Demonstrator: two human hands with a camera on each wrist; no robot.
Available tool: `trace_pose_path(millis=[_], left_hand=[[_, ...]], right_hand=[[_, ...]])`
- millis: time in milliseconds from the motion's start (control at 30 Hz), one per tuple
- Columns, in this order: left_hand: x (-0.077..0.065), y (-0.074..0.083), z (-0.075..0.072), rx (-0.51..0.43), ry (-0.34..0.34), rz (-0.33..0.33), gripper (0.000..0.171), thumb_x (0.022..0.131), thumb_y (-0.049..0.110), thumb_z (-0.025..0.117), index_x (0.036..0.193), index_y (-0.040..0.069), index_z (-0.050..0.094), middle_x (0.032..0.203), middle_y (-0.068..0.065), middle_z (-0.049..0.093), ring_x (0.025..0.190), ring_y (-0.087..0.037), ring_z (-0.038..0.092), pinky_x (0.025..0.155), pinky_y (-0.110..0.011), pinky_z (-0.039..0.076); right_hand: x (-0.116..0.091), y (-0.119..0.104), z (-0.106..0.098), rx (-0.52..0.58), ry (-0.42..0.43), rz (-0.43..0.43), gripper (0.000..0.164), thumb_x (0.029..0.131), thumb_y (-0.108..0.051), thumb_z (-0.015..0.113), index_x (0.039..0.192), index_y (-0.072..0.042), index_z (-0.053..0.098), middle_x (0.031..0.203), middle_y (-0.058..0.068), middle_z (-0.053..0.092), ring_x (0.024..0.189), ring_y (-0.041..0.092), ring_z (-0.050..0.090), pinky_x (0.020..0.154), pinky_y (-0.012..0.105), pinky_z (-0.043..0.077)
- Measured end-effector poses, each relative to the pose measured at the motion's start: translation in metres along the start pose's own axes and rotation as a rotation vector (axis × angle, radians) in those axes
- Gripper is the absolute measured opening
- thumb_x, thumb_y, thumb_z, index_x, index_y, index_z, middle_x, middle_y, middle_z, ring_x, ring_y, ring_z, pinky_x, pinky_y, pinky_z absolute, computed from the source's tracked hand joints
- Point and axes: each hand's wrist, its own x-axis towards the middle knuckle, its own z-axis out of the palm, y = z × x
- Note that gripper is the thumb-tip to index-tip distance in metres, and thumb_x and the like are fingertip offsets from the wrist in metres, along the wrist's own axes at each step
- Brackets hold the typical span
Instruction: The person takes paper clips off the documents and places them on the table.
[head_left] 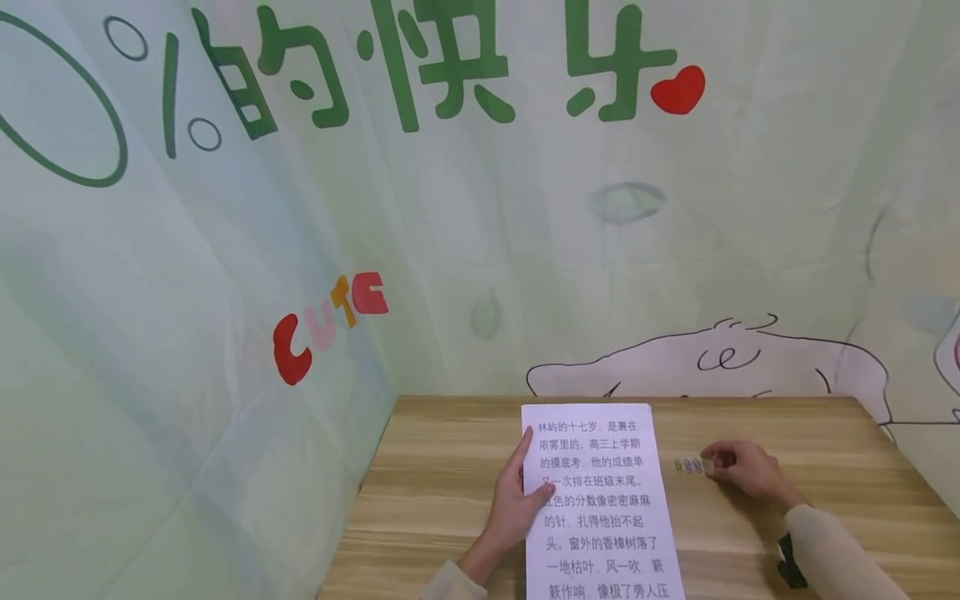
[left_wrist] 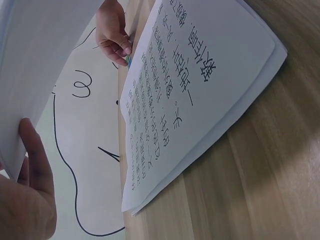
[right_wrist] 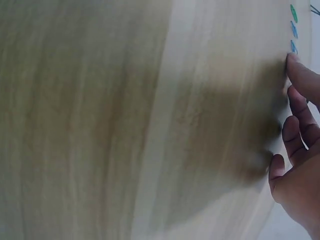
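My left hand (head_left: 512,504) grips the left edge of white printed paper (head_left: 600,533), thumb on top. The left wrist view has the left hand (left_wrist: 32,187) holding white sheets (left_wrist: 35,55) raised, while a stack of printed paper (left_wrist: 200,95) lies on the table beyond. Right of the paper, a short row of small coloured paper clips (head_left: 687,467) lies on the table. At the row's right end, my right hand (head_left: 750,473) pinches a paper clip between thumb and forefinger, mostly hidden by the fingertips. Green and blue clips (right_wrist: 294,29) show beside the right hand (right_wrist: 302,145).
Everything rests on a wood-grain table (head_left: 427,467). A pale green printed curtain (head_left: 465,225) hangs behind its far edge and along the left side. Something black (head_left: 790,562) shows by the right sleeve (head_left: 840,546).
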Motion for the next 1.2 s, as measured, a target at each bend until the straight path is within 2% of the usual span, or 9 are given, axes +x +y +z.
trace_pose_path(millis=[200, 467, 700, 900, 1200], left_hand=[[0.0, 0.0, -0.001, -0.011, 0.021, -0.033, 0.097, 0.09, -0.014, 0.064, 0.169, 0.027, 0.026, 0.151, -0.016, 0.059, 0.103, -0.02, 0.074, 0.081, -0.032, 0.067], [-0.002, 0.002, -0.009, 0.013, 0.029, -0.036, 0.096, 0.091, -0.013, 0.064, 0.17, 0.026, 0.026, 0.153, -0.016, 0.057, 0.107, -0.026, 0.073, 0.081, -0.03, 0.067], [-0.007, 0.0, -0.033, 0.05, 0.062, -0.033, 0.095, 0.09, -0.014, 0.064, 0.17, 0.02, 0.025, 0.154, -0.021, 0.055, 0.106, -0.029, 0.073, 0.08, -0.029, 0.066], [-0.007, -0.005, -0.057, 0.096, 0.066, -0.034, 0.095, 0.09, -0.014, 0.065, 0.17, 0.021, 0.027, 0.159, -0.021, 0.05, 0.11, -0.03, 0.072, 0.083, -0.03, 0.066], [-0.013, -0.012, -0.089, 0.18, 0.085, -0.031, 0.094, 0.089, -0.014, 0.067, 0.169, 0.018, 0.029, 0.157, -0.026, 0.05, 0.112, -0.033, 0.07, 0.083, -0.027, 0.065]], right_hand=[[0.0, 0.007, 0.004, -0.028, 0.027, -0.013, 0.033, 0.089, -0.019, 0.081, 0.119, -0.006, 0.077, 0.094, 0.002, 0.066, 0.087, 0.018, 0.054, 0.077, 0.036, 0.036], [0.0, 0.016, 0.007, -0.04, 0.061, -0.013, 0.038, 0.086, -0.026, 0.086, 0.119, -0.008, 0.079, 0.093, 0.0, 0.066, 0.086, 0.016, 0.053, 0.075, 0.033, 0.034], [0.001, 0.016, 0.006, -0.039, 0.056, -0.037, 0.038, 0.085, -0.024, 0.086, 0.118, -0.007, 0.079, 0.092, 0.0, 0.065, 0.085, 0.016, 0.052, 0.074, 0.031, 0.038], [0.001, 0.012, 0.006, -0.018, 0.053, -0.021, 0.041, 0.088, -0.028, 0.084, 0.123, -0.007, 0.077, 0.097, 0.002, 0.066, 0.089, 0.019, 0.053, 0.077, 0.034, 0.036], [0.0, 0.012, 0.007, -0.03, 0.054, -0.028, 0.038, 0.087, -0.03, 0.084, 0.119, -0.009, 0.079, 0.098, 0.001, 0.068, 0.089, 0.017, 0.054, 0.078, 0.035, 0.036]])
